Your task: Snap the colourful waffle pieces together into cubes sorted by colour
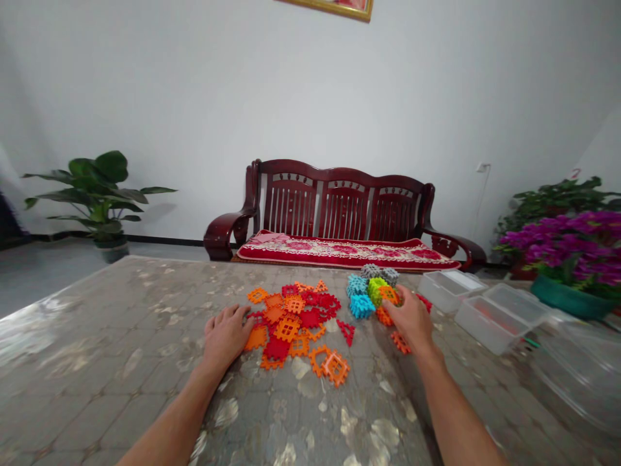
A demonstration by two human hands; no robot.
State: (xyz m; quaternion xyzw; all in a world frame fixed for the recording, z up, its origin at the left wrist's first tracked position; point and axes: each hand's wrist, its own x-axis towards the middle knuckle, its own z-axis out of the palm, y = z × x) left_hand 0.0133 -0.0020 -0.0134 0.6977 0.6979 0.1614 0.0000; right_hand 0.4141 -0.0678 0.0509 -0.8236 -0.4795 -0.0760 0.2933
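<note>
A heap of flat red and orange interlocking plastic tiles (295, 320) lies on the patterned table (121, 336). My left hand (226, 333) rests palm down at the heap's left edge, fingers stretched onto the tiles. To the right stands a cluster of joined tiles in grey, blue, green and orange (371, 288). My right hand (410, 317) is against this cluster, fingers curled on an orange tile at its near right side. A red triangle tile (346, 331) lies between the hands.
Two clear plastic tubs (449, 288) (499, 314) and a clear lid (577, 369) sit at the table's right. Purple flowers in a green pot (572, 259) stand beyond them. A dark red wooden bench (339, 220) and a leafy plant (99, 194) stand by the white wall.
</note>
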